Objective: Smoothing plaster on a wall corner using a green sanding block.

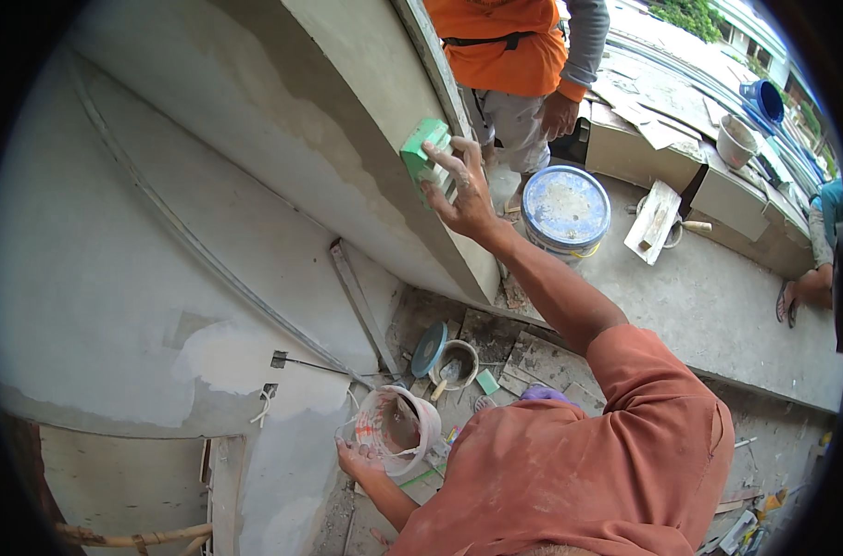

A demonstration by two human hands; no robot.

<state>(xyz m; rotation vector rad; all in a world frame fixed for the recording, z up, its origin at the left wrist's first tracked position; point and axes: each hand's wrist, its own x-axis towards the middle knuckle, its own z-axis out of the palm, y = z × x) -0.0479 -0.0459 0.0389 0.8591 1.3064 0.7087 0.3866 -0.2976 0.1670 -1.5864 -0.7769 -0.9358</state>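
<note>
Raised ahead of me, my right hand (463, 195) grips a green hand float (423, 153), its fingers bent over the tool's pale back. The float lies against the narrow face of a plastered wall edge (366, 56), where darker damp patches show. Lower down, my left hand (358, 459) holds a whitish plastic bucket (429, 422) by its side. The bucket tilts so its mouth shows, with grey-brown mix inside and orange-red marks on its inner wall. Some of the left fingers are hidden behind the bucket.
A person in an orange top (505, 56) stands beyond the wall edge, near a lidded blue-and-white pail (567, 208). At far right another person's foot (787, 301) shows. A small mixing bucket (456, 363) and boards (542, 361) lie below. A metal bar (361, 301) leans on the wall.
</note>
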